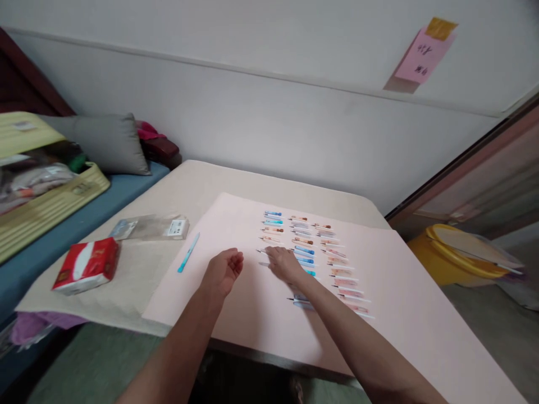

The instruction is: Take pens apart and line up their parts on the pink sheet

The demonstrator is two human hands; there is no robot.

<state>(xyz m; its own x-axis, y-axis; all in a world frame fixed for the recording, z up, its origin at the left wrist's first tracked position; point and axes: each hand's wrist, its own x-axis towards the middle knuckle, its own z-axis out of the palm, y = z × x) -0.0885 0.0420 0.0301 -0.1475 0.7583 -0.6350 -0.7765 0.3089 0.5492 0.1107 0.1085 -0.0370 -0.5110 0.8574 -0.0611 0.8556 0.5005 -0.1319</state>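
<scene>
Forearms | left hand half-open, curled above pink sheet | right hand at pen, grip unclear

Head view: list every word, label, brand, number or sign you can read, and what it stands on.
No text reads with certainty.
Pink note: two handwritten lines, too blurred to read.
Red pack: markings, too blurred.
Clear packet: white label, print too small.
Yellow box: pale label and dark mark, both unreadable.
</scene>
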